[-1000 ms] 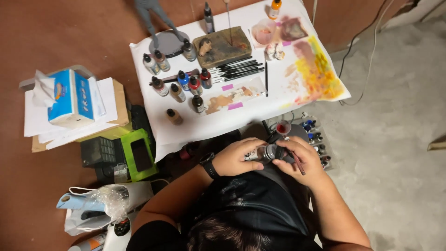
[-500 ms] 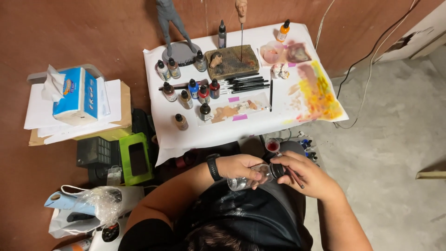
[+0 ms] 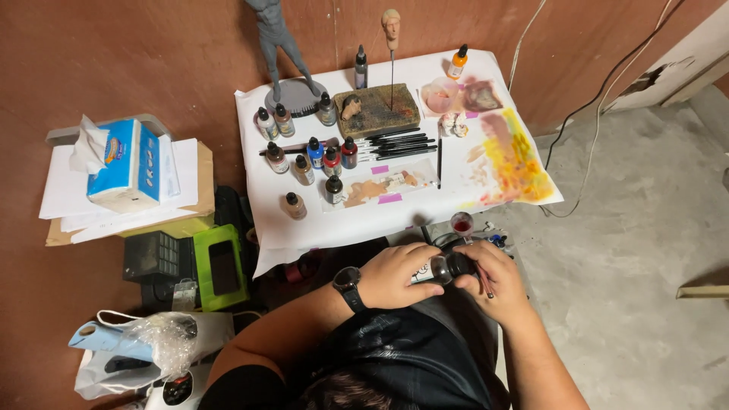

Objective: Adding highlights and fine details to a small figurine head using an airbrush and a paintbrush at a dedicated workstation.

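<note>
black wristwatch [image 3: 348, 287], dark printed shirt [image 3: 395, 357], bare forearms

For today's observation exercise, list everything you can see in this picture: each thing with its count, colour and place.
paper sheet: one, white, covering the work surface
paint bottles: about a dozen, mixed cap colours, mostly on the sheet's left half
brushes: a cluster, black, centre of the sheet
figurine: one, grey, standing on a round base at the back
model head: one, tan, on a thin rod in a brown block
paint smears: yellow and orange, right side of the sheet
tissue box: one, blue and white, on papers at left
green case: one, on the floor at left
wristwatch: one, black, left wrist
left hand: touching a small dark object
right hand: holding the same object
</note>
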